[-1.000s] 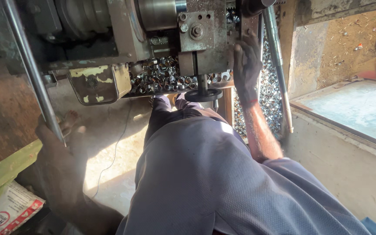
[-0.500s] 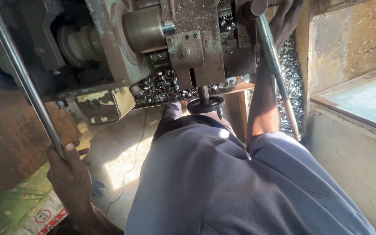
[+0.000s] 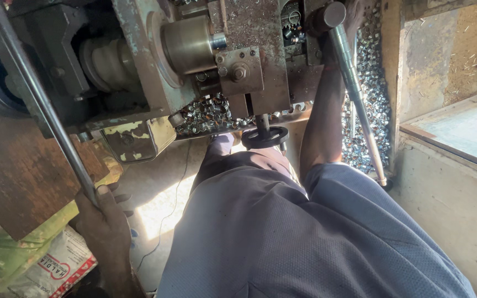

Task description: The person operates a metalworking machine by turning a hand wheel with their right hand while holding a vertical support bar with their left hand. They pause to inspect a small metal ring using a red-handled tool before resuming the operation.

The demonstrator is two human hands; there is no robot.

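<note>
Both hands are on the machine's long levers. Left hand, low at the left, is closed round the bottom end of a grey steel rod that slants up to the top left corner past a rusty plate. Right hand, arm stretched up at the top, reaches the knob end of a second rod that runs down to the right; the hand is dark and partly cut off, so I cannot tell whether it grips. Between the arms sits the lathe body with its brass-coloured spindle, a small black handwheel under it, and heaps of shiny metal rings beside and beneath the machine.
</note>
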